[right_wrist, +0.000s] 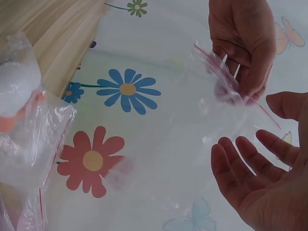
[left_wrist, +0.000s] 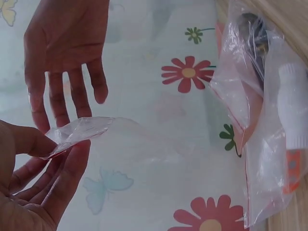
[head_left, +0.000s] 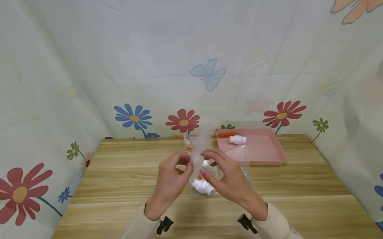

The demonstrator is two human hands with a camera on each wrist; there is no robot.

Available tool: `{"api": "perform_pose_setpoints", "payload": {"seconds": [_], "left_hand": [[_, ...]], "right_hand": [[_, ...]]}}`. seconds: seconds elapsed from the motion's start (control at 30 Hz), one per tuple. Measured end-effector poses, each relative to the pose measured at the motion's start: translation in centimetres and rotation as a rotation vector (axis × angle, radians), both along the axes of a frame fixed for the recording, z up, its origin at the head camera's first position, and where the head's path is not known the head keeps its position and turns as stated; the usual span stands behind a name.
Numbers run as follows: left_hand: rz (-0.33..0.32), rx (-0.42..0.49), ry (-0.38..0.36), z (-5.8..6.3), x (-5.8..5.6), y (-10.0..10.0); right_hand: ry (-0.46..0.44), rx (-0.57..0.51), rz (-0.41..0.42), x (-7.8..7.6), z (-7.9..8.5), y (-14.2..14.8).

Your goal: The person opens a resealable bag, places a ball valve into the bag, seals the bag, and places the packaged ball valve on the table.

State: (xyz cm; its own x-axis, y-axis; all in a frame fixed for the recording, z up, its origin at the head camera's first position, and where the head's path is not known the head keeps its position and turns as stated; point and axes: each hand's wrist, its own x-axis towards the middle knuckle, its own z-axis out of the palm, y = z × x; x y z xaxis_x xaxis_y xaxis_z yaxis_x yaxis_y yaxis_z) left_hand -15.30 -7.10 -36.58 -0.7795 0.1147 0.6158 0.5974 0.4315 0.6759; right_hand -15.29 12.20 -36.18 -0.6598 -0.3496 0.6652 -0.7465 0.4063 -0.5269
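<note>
A clear zip bag with a red seal line is held up above the middle of the table. My left hand pinches its edge between thumb and fingers, as the left wrist view shows on the bag. Beside it, my right hand has its fingers spread and relaxed, apart from the bag in the right wrist view. Below the hands lie other clear bags; one holds a white bottle-shaped piece and an orange piece. A dark item shows inside another bag.
At the back right stands a pink tray holding a white bottle-shaped piece and an orange strip. The wooden table meets a flower-printed curtain at the back and sides.
</note>
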Motion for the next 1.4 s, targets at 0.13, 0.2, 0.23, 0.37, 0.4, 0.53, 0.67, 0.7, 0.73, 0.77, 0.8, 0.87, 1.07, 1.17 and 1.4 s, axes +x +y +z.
{"api": "perform_pose_setpoints", "payload": {"seconds": [0.13,0.2,0.23,0.37,0.4,0.53,0.67,0.7,0.73,0.77,0.8,0.87,1.07,1.17,1.4], "left_hand": [[-0.055,0.029,-0.029,-0.1,0.3,1.0],[-0.078,0.040,-0.029,-0.1,0.4,1.3],[-0.089,0.042,-0.028,-0.1,0.4,1.4],[-0.122,0.032,-0.017,-0.3,0.5,1.7],[-0.126,0.022,-0.014,-0.4,0.5,1.8],[-0.139,-0.005,-0.022,-0.5,0.6,1.9],[-0.148,-0.011,-0.046,-0.5,0.6,1.8],[-0.152,-0.010,-0.051,-0.5,0.7,1.8],[-0.153,-0.008,-0.053,-0.5,0.7,1.8],[-0.155,-0.004,-0.054,-0.6,0.7,1.8],[-0.158,0.002,-0.054,-0.6,0.7,1.8],[-0.163,0.013,-0.048,-0.7,0.7,1.8],[-0.162,0.057,-0.028,-0.8,0.6,1.5],[-0.131,0.061,-0.011,-0.8,0.5,1.2],[0.016,0.005,0.096,-0.4,0.3,-0.1]], "right_hand": [[-0.046,-0.058,-0.013,0.1,-0.2,-0.1],[-0.068,-0.088,-0.019,0.1,-0.3,-0.1],[-0.080,-0.101,-0.022,0.2,-0.3,-0.1],[-0.103,-0.148,-0.029,0.2,-0.6,-0.2],[-0.106,-0.157,-0.030,0.2,-0.7,-0.2],[-0.103,-0.169,-0.036,0.1,-0.9,-0.2],[-0.091,-0.162,-0.034,0.0,-0.8,-0.2],[-0.085,-0.162,-0.033,0.0,-0.7,-0.2],[-0.074,-0.162,-0.033,0.0,-0.7,-0.1],[-0.065,-0.163,-0.034,0.0,-0.7,-0.1],[-0.054,-0.163,-0.038,0.0,-0.7,-0.1],[-0.028,-0.167,-0.044,-0.1,-0.7,-0.1],[0.020,-0.164,-0.066,-0.3,-0.8,0.5],[0.047,-0.157,-0.095,-0.6,-0.9,1.0],[0.120,-0.130,-0.147,-1.4,-1.1,2.6]]}}
